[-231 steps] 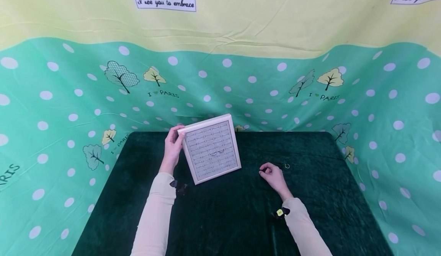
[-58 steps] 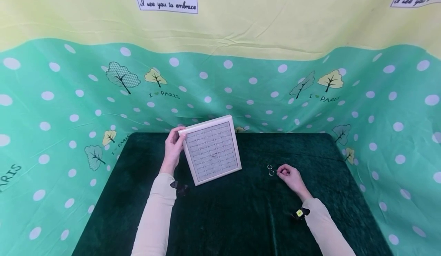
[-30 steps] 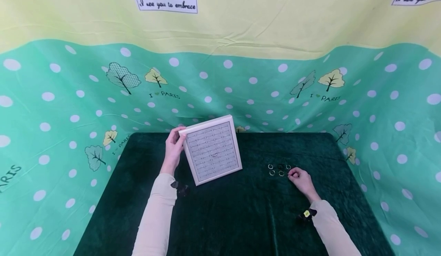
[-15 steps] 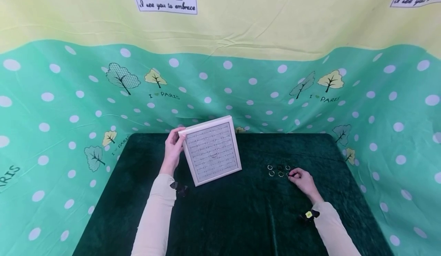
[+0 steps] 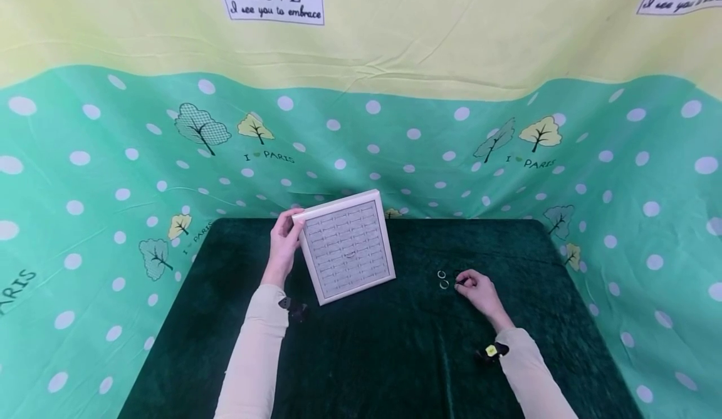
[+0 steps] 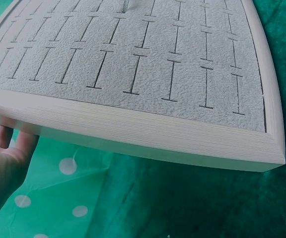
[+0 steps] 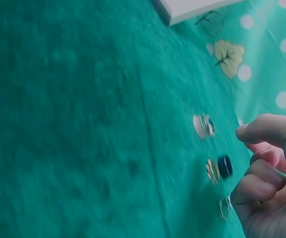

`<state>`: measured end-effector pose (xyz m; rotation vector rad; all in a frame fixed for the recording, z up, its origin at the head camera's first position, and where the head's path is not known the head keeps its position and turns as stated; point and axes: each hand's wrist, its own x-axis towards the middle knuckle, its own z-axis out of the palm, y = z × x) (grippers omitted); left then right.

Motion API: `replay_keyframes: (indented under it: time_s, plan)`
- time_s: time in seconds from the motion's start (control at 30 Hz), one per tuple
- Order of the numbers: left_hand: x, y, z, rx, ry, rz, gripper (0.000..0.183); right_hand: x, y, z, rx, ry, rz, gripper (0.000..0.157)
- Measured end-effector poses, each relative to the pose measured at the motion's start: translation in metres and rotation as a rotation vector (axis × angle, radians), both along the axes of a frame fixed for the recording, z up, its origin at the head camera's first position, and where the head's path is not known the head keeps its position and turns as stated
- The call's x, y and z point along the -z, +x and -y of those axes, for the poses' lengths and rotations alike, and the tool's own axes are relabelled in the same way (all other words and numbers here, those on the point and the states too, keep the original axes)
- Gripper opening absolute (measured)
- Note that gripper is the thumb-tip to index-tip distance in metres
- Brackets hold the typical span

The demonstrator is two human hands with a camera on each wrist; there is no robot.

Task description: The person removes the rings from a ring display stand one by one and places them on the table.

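Note:
My left hand point(image 5: 281, 247) grips the upper left corner of a square ring display tray point(image 5: 358, 289), which stands tilted with its slotted grey cushion facing me. One ring point(image 5: 350, 255) sits in a slot there. Just above the table hovers my right hand point(image 5: 477, 290), close to rings laid on the dark velvet. In the right wrist view, silver rings point(image 7: 204, 125), a gold-coloured ring point(image 7: 212, 171) and a black ring point(image 7: 225, 166) lie apart from its fingers. Thumb and index finger are spread with nothing seen between them. In the head view the hand covers part of the rings.
A dark green velvet cloth point(image 5: 383, 350) covers the table. Behind and beside it hangs a green and yellow printed curtain point(image 5: 412, 150). Camera straps point(image 5: 491, 350) sit on both wrists.
Two rings were in the tray earlier; one is there now. More rings lie on the table. My right hand has left the rightmost ring and moved left; my left hand stays put.

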<state>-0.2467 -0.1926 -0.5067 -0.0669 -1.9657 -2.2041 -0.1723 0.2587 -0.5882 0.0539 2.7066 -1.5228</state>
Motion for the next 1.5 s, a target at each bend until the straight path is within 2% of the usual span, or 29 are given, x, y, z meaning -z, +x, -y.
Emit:
replay_keyframes:
  time_s: [0.17,0.43,0.8,0.9,1.13,1.5]
  plan:
    - [0.000,0.000,0.000,-0.002,0.001,-0.002,0.038,0.003,-0.003,0.022,0.003,-0.028,-0.025,0.017]
    - [0.000,-0.001,0.000,-0.009,0.009,0.009,0.033,0.002,-0.007,0.052,-0.047,-0.094,-0.015,0.015]
    - [-0.001,-0.001,0.000,0.012,0.031,0.027,0.037,-0.001,-0.013,0.082,-0.055,-0.103,-0.015,0.014]
    - [-0.004,0.000,0.001,0.024,0.041,0.027,0.035,-0.003,-0.014,0.088,-0.054,-0.104,-0.011,0.014]
    - [-0.024,0.012,-0.004,0.037,0.007,0.022,0.038,-0.013,-0.016,0.104,-0.060,-0.123,-0.025,0.014]
    - [-0.025,0.013,-0.004,0.041,0.010,0.033,0.036,-0.025,-0.022,0.126,-0.092,-0.124,-0.026,0.015]
